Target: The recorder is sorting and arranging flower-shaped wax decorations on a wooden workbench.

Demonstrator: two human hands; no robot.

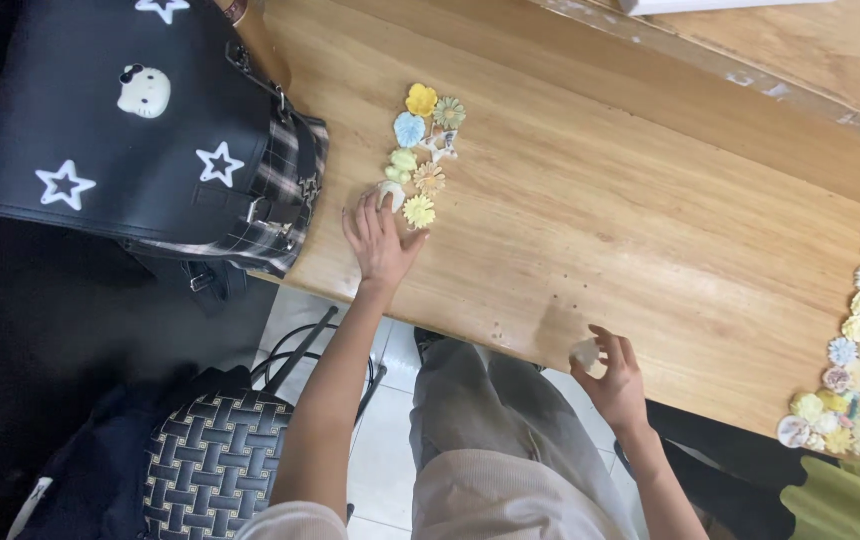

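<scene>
Risk: the pale flower piece (585,352) sits right at the wooden table's (600,200) near edge, so a loose pinch likely drops it to the floor. Right hand (615,385) pinches it between fingertips. Left hand (380,240) lies flat, fingers spread, touching the small flower cluster (420,150) near the left edge by the black bag (140,130); a sideways nudge could scatter it.

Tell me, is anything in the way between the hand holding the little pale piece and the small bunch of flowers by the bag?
Nothing visible. The right hand holds the pale piece at the table's near edge. Only bare wood lies between it and the flower cluster, where the left hand rests beside the black bag.
</scene>
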